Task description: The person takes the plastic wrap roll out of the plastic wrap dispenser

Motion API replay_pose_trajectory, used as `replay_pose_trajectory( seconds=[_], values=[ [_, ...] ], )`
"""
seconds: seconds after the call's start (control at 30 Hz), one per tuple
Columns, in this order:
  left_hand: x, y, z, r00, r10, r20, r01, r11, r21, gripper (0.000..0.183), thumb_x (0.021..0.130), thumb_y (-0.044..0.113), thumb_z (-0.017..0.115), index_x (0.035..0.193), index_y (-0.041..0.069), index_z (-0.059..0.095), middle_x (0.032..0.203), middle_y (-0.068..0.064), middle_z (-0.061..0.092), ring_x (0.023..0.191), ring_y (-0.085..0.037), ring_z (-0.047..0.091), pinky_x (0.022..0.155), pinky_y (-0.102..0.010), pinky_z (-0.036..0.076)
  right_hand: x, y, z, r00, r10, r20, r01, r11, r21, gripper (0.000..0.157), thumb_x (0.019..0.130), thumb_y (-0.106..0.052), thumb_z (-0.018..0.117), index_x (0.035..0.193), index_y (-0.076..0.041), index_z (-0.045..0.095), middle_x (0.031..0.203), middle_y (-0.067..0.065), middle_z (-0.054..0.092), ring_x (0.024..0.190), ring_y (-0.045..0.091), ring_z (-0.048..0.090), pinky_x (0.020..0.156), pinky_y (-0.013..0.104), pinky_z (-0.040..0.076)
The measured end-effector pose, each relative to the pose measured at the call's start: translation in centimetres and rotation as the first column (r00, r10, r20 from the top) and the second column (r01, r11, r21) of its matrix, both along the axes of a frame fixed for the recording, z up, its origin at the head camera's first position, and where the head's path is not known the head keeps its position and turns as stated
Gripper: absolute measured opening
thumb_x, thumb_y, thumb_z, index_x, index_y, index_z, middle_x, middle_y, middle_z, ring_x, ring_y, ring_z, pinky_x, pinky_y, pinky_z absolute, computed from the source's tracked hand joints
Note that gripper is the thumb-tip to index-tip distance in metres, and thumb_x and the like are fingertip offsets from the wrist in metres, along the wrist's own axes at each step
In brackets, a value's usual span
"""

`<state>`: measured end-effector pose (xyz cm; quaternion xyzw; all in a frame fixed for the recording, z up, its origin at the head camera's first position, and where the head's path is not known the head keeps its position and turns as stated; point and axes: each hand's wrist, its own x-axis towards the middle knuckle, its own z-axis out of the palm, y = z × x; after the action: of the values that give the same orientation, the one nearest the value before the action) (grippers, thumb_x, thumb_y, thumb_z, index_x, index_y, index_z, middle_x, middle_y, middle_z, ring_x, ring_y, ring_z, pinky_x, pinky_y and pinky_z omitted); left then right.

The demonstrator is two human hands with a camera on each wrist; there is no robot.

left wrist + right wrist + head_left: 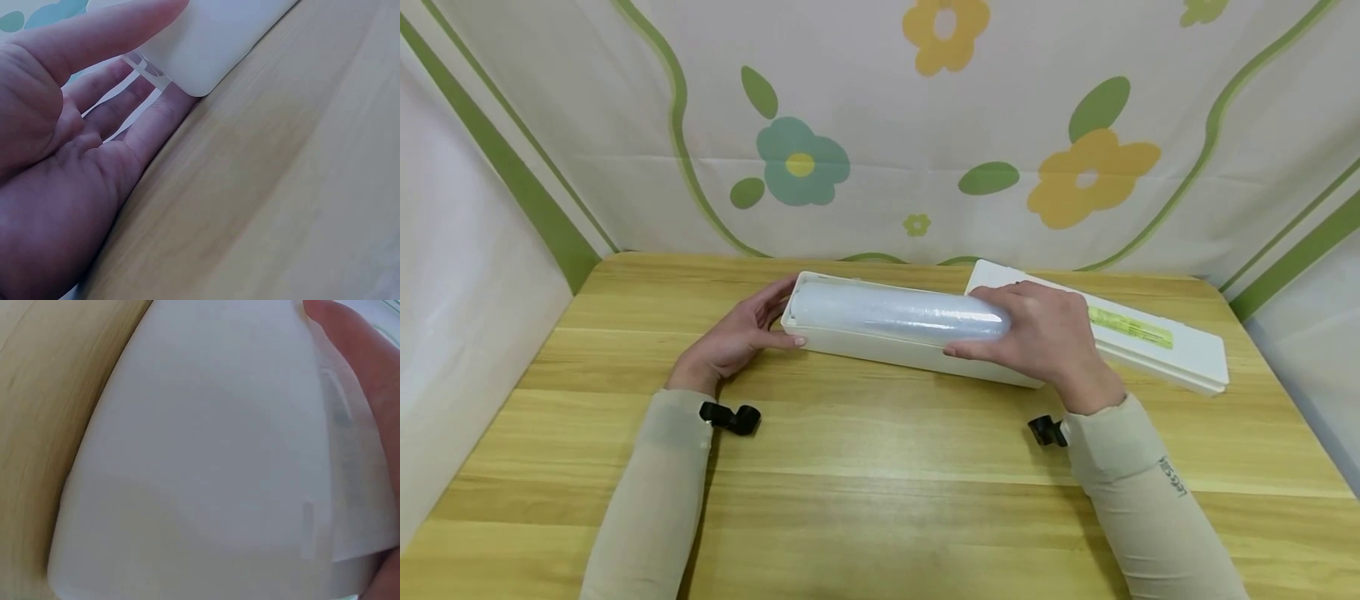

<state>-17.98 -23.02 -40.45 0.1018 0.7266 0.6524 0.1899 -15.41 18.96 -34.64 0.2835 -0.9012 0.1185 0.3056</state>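
Note:
A long white box [880, 352] lies on the wooden table, its open top showing a roll of clear plastic wrap [895, 310]. With thumb and fingers around its right end, my right hand [1037, 329] grips the roll; that end sits above the box's rim. At the box's left end, my left hand [741, 337] holds it, thumb on the front wall and fingers behind the corner. The left wrist view shows this thumb [119, 31] along the white end. The box's front wall [200, 444] fills most of the right wrist view, with the roll [359, 469] beside it.
A white lid [1195, 354] with a yellow-green label [1131, 327] lies at an angle behind and right of the box, partly covered by my right hand. A flower-print curtain [880, 108] hangs along the back edge of the table [865, 500].

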Motion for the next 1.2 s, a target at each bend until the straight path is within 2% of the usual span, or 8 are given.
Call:
replay_pose_trajectory(
  seconds=[0.2, 0.47, 0.57, 0.67, 0.8, 0.87, 0.93, 1.2],
  values=[
    [0.0, 0.1, 0.0, 1.000, 0.004, 0.005, -0.004, 1.000, 0.008, 0.104, 0.090, -0.011, 0.078, 0.174, 0.019, 0.023, 0.180, -0.004, 0.025, 0.166, -0.027, 0.024, 0.103, -0.015, 0.053, -0.1, 0.0, 0.1, 1.000, 0.003, -0.023, -0.004, 1.000, -0.026, 0.067, 0.052, -0.073, 0.094, 0.098, -0.025, 0.087, 0.077, 0.001, 0.079, 0.059, 0.016, 0.066, 0.047, 0.028, 0.035],
    [-0.1, 0.0, 0.1, 1.000, 0.007, 0.009, -0.007, 1.000, 0.018, 0.104, 0.090, -0.011, 0.078, 0.173, 0.020, 0.024, 0.179, -0.004, 0.026, 0.165, -0.027, 0.024, 0.103, -0.016, 0.054, -0.1, 0.3, 0.4, 0.999, 0.012, -0.051, -0.015, 0.998, -0.066, 0.073, 0.048, -0.072, 0.095, 0.102, -0.023, 0.088, 0.077, 0.004, 0.081, 0.058, 0.019, 0.070, 0.047, 0.025, 0.030],
    [-0.1, 0.1, 0.1, 1.000, 0.006, 0.002, -0.006, 1.000, 0.009, 0.103, 0.090, -0.010, 0.079, 0.173, 0.019, 0.025, 0.178, -0.006, 0.028, 0.165, -0.028, 0.026, 0.103, -0.016, 0.054, -0.1, 0.4, 0.5, 0.998, 0.028, -0.054, -0.034, 0.994, -0.102, 0.075, 0.047, -0.069, 0.097, 0.103, -0.022, 0.089, 0.077, 0.005, 0.081, 0.058, 0.022, 0.071, 0.046, 0.028, 0.034],
    [-0.1, 0.1, 0.0, 1.000, 0.011, -0.001, -0.011, 1.000, -0.015, 0.102, 0.090, -0.007, 0.080, 0.173, 0.018, 0.026, 0.177, -0.006, 0.030, 0.164, -0.027, 0.026, 0.108, -0.018, 0.051, -0.1, 0.4, 0.7, 0.998, 0.046, -0.045, -0.053, 0.987, -0.150, 0.074, 0.046, -0.066, 0.099, 0.103, -0.019, 0.089, 0.079, 0.006, 0.082, 0.060, 0.025, 0.073, 0.048, 0.033, 0.041],
    [0.0, 0.1, 0.1, 1.000, 0.022, 0.009, -0.022, 0.999, -0.029, 0.101, 0.090, -0.005, 0.081, 0.172, 0.017, 0.028, 0.177, -0.006, 0.032, 0.165, -0.026, 0.025, 0.129, -0.034, 0.033, 0.0, 0.5, 1.0, 0.998, 0.063, -0.027, -0.067, 0.971, -0.231, 0.073, 0.044, -0.060, 0.103, 0.101, -0.017, 0.089, 0.084, 0.006, 0.083, 0.066, 0.027, 0.077, 0.053, 0.037, 0.048],
    [0.0, 0.1, 0.1, 1.000, 0.024, 0.012, -0.024, 0.999, -0.023, 0.100, 0.089, -0.005, 0.082, 0.172, 0.016, 0.029, 0.176, -0.006, 0.032, 0.166, -0.026, 0.024, 0.135, -0.045, 0.023, 0.1, 0.5, 1.2, 0.998, 0.064, -0.017, -0.066, 0.965, -0.253, 0.073, 0.043, -0.058, 0.104, 0.102, -0.017, 0.089, 0.086, 0.007, 0.084, 0.068, 0.027, 0.078, 0.056, 0.037, 0.049],
    [0.0, 0.1, 0.1, 1.000, 0.027, 0.011, -0.027, 0.999, -0.017, 0.098, 0.089, -0.005, 0.082, 0.171, 0.015, 0.031, 0.176, -0.007, 0.033, 0.166, -0.026, 0.022, 0.137, -0.050, 0.016, 0.3, 0.6, 1.4, 0.998, 0.061, -0.008, -0.061, 0.966, -0.252, 0.073, 0.044, -0.057, 0.104, 0.102, -0.016, 0.089, 0.088, 0.007, 0.084, 0.069, 0.027, 0.079, 0.058, 0.036, 0.051],
    [0.0, 0.1, -0.1, 1.000, 0.028, -0.006, -0.028, 1.000, -0.014, 0.093, 0.089, -0.006, 0.081, 0.168, 0.014, 0.037, 0.177, -0.005, 0.033, 0.168, -0.026, 0.019, 0.137, -0.050, 0.012, 0.7, 1.0, 1.7, 0.998, 0.057, -0.008, -0.057, 0.955, -0.291, 0.074, 0.038, -0.050, 0.107, 0.100, -0.016, 0.089, 0.087, 0.006, 0.084, 0.071, 0.027, 0.079, 0.062, 0.030, 0.050]
  ],
)
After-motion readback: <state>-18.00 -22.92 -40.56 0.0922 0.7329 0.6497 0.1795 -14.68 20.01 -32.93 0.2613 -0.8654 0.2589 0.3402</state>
